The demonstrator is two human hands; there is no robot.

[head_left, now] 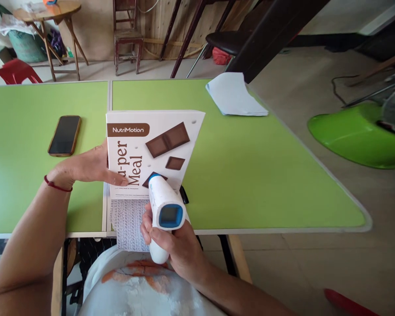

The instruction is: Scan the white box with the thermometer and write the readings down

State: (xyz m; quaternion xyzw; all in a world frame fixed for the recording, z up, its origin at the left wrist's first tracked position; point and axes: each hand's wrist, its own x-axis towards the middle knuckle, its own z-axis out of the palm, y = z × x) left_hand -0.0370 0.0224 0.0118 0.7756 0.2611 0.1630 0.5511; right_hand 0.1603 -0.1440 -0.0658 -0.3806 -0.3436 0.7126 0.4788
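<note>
In the head view, my left hand (90, 164) grips the left side of a white box (164, 171) with brown "NutriMotion" lettering and chocolate pieces printed on it. The thumb lies across its front; the other fingers are hidden behind. My right hand (181, 245) is wrapped round the handle of a white infrared thermometer (163, 197) with a blue-framed, dark screen. Its blue-tipped nose points at the lower part of the box and overlaps it in view; I cannot tell if they touch. Below the box, a sheet covered in writing (131, 226) hangs over the table's near edge.
A phone (65, 135) lies left of the box on the green table (250, 175). Part of a black pen (184, 195) shows beside the thermometer. White papers (233, 94) lie at the far right edge, near a dark slanted post (266, 35). A green plastic seat (355, 136) stands right.
</note>
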